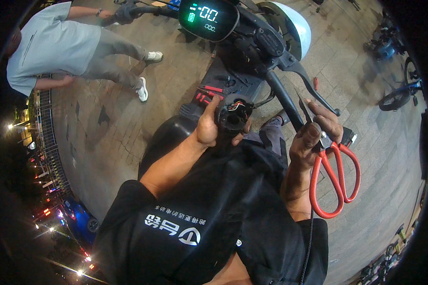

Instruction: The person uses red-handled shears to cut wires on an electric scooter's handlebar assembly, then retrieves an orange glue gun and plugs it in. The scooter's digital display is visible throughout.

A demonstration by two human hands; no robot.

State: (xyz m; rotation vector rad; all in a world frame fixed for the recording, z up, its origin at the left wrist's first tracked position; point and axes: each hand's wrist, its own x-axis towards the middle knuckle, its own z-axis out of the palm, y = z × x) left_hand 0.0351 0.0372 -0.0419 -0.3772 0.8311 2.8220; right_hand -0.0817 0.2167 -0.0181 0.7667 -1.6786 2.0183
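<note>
My left hand (208, 124) is closed around a round black housing (228, 124) whose open face shows orange and white wires among dark cavities. A dark cable leads from the housing toward the scooter's handlebar. Farther right, my right hand (314, 135) grips a pair of scissors (340, 171) near the pivot; their red loop handles point toward me and the blades point away, beside the black handlebar tube (285, 97). The electric scooter's lit display (208, 18) sits above, with a brake lever (311, 80) reaching toward my right hand.
Red-and-black items (208, 95) lie on the scooter's footboard (233, 78), just beyond the housing. The black seat (169, 137) is left of my forearm. A person (64, 47) in a light shirt stands at the far left, one hand near the handlebar grip. A parked bicycle (402, 97) stands right.
</note>
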